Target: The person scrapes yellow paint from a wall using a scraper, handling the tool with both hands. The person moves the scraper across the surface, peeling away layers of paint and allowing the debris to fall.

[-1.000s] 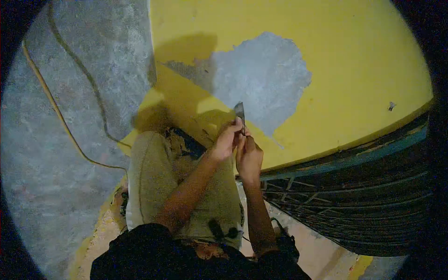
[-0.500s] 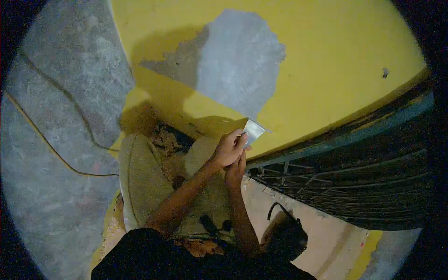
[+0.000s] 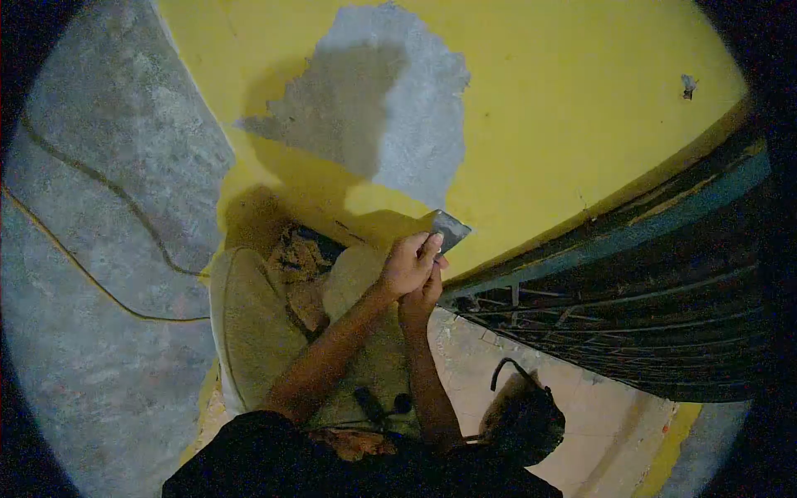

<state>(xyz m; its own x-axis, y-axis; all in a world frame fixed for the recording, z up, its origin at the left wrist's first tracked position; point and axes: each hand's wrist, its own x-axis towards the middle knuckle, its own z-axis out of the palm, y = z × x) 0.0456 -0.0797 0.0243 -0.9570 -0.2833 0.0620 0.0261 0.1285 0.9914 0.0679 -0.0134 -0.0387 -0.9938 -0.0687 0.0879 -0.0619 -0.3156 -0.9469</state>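
Observation:
My left hand (image 3: 408, 266) is closed on a scraper, its fingers and thumb at the base of the flat metal blade (image 3: 451, 230). Just below it, my right hand (image 3: 422, 295) is wrapped around the lower end, and the handle is hidden inside the hands. The blade points up and to the right, and its edge overlaps the yellow painted surface (image 3: 548, 149) in this view. Above the blade is a ragged bare grey patch (image 3: 423, 124) where the yellow paint is absent.
A dark folding metal gate (image 3: 598, 332) runs along the right. On the grey floor (image 3: 100, 249) at the left lies a thin cable (image 3: 100, 290). A black object with a curved strap (image 3: 527, 419) sits at the lower right. My bent legs (image 3: 257, 324) are below the yellow surface.
The view has shifted slightly, so the grey patch sits further left and higher. The blade has tilted from bright to dark, and the shadow covers more of the patch.

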